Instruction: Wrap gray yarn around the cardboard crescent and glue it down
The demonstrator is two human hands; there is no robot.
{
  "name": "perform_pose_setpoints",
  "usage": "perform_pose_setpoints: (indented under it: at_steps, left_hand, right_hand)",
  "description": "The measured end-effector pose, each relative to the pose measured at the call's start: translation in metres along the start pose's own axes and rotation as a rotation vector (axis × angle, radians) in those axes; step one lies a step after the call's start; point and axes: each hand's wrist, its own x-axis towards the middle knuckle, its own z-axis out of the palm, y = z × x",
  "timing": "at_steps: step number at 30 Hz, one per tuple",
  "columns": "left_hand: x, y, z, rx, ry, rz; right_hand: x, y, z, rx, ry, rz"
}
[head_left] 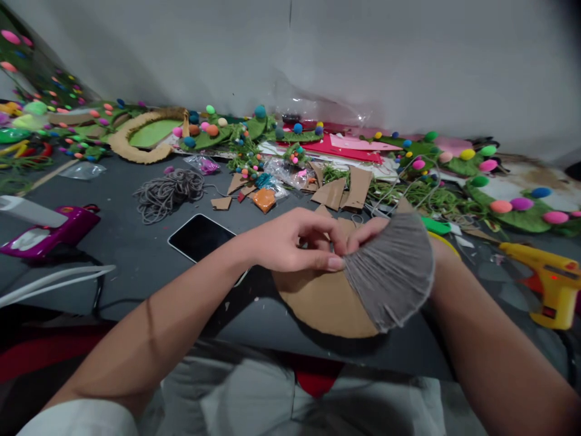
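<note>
A round cardboard disc (318,303) is held up above the table's front part, with grey yarn (393,272) wound in a tight fan over its right side. My left hand (295,242) pinches with thumb and index finger at the inner edge of the windings, where the strands come together. Behind the wrapped side, my right hand (370,232) grips the disc; its fingertips show at the middle, and the rest is mostly hidden. A loose strand loops up behind the disc. Under my left forearm lies a phone (197,236) with a dark screen.
A heap of grey yarn (170,192) lies left of centre, near cardboard scraps (333,192). A yellow glue gun (556,281) stands at the right, and a purple tool (57,230) at the left. Green felt pieces with pompoms (521,206) line the wall, beside a padded ring (131,142).
</note>
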Motion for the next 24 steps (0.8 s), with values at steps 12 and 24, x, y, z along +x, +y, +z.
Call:
perform_pose_setpoints:
  at_steps: [12, 24]
  left_hand:
    - [-0.002, 0.016, 0.015, 0.419, -0.182, -0.215]
    - [0.0, 0.01, 0.023, 0.398, -0.216, -0.146]
  right_hand:
    - [0.03, -0.009, 0.009, 0.299, -0.445, 0.152]
    - [0.03, -0.022, -0.012, 0.18, -0.605, 0.184]
